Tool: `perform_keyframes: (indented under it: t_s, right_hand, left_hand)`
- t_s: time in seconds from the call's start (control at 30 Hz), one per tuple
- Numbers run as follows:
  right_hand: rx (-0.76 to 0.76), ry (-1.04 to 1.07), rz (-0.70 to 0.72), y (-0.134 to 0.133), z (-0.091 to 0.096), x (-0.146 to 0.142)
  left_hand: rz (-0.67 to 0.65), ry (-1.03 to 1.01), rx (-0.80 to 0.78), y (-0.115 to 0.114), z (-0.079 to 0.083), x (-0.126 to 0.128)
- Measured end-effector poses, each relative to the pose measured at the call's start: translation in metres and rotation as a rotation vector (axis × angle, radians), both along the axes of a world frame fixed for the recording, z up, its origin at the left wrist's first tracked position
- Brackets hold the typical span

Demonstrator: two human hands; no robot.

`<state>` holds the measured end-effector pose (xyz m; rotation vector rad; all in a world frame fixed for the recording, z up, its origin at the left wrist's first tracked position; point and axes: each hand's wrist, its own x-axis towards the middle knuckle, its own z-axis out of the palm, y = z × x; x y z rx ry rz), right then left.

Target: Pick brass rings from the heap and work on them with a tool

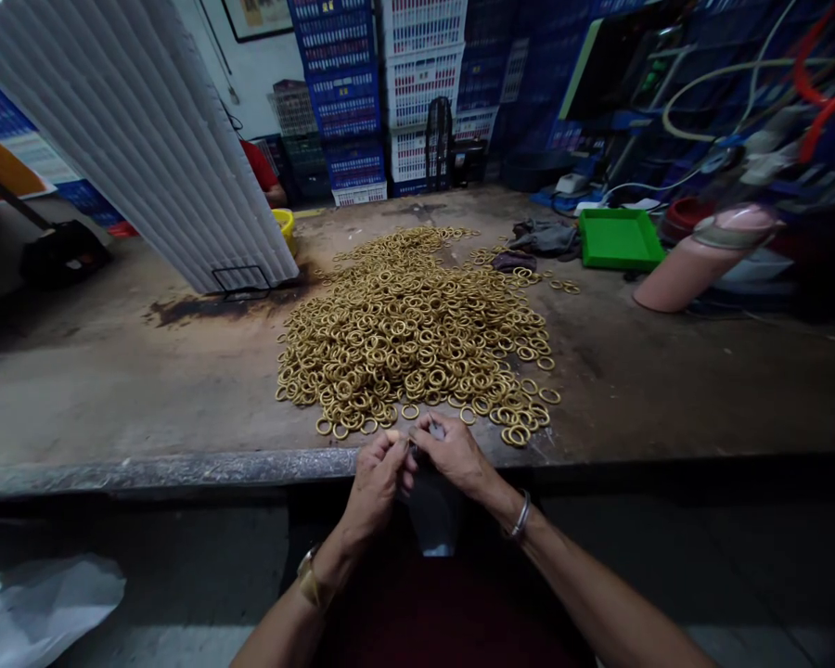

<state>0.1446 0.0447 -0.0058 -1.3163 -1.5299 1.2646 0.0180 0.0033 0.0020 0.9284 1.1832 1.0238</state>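
Observation:
A heap of gold-coloured metal rings (417, 325) spreads over the worktable, several loose ones lying along its near side. At the table's front edge, just short of the heap, my two hands meet with fingertips together. My left hand (379, 478) is closed in a pinch; a small dark thing shows at its fingertips, too hidden to name. My right hand (456, 455) is closed too, with a small grey piece (437, 430) showing between thumb and fingers. What kind of thing that is, I cannot make out.
A corrugated pale panel (173, 139) stands on the table at left, a yellow container (285, 226) behind it. At right are grey cloths (544, 237), a green tray (621, 238) and a pink cylinder (700, 260). Stacked crates (344, 102) line the back, near a person's red sleeve (259, 169).

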Motion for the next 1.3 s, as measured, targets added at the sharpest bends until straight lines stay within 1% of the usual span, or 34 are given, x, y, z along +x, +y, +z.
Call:
perform_keyframes:
  t_s: [0.07, 0.13, 0.2, 0.23, 0.3, 0.4, 0.47, 0.63, 0.77, 0.87, 0.93, 1.0, 1.07, 1.17, 1.3]
  right_hand:
    - [0.020, -0.033, 0.011, 0.000, 0.001, -0.001]
    - [0.002, -0.040, 0.013, 0.000, -0.001, 0.000]
    - [0.011, -0.068, -0.010, -0.001, -0.003, 0.001]
    - [0.047, -0.108, -0.024, -0.002, -0.004, 0.002]
    - [0.171, -0.239, -0.016, -0.004, -0.006, 0.005]
    - [0.328, -0.440, 0.115, -0.009, -0.009, 0.008]
    - [0.368, -0.534, 0.185, -0.012, -0.010, 0.009]
    - [0.388, -0.651, 0.250, -0.015, -0.010, 0.007]
    - [0.335, -0.741, 0.287, -0.014, -0.006, 0.006]
    - [0.255, -0.853, 0.254, -0.008, -0.002, 0.007]
    - [0.218, -0.910, 0.184, -0.002, 0.000, 0.008]
    - [0.224, -0.930, 0.101, 0.004, 0.001, 0.008]
    - [0.254, -0.920, 0.021, 0.008, 0.001, 0.005]
    - [0.274, -0.906, -0.073, 0.012, -0.003, -0.005]
    - [0.303, -0.939, -0.091, 0.020, -0.011, -0.017]
  left_hand:
    - [-0.012, -0.056, -0.018, 0.000, -0.002, -0.001]
    - [-0.014, -0.093, -0.025, -0.001, -0.004, -0.002]
    - [-0.002, -0.109, -0.033, -0.002, -0.006, -0.002]
    - [0.006, -0.111, -0.038, -0.003, -0.006, -0.002]
    - [0.020, -0.103, -0.038, -0.003, -0.006, -0.002]
    - [0.022, -0.062, -0.002, -0.003, -0.003, -0.002]
    - [0.025, -0.015, 0.026, -0.003, -0.001, -0.002]
    - [0.027, 0.055, 0.046, -0.002, 0.001, -0.001]
    - [0.041, 0.073, 0.070, -0.003, -0.001, -0.002]
    - [0.015, 0.011, 0.065, -0.008, 0.000, -0.004]
    - [-0.019, -0.102, 0.041, -0.012, 0.000, -0.006]
    - [-0.029, -0.257, -0.006, -0.016, 0.000, -0.006]
    - [0.003, -0.394, -0.061, -0.017, -0.001, -0.006]
    - [0.077, -0.492, -0.118, -0.016, -0.007, -0.006]
    - [0.137, -0.612, -0.150, -0.006, -0.012, -0.008]
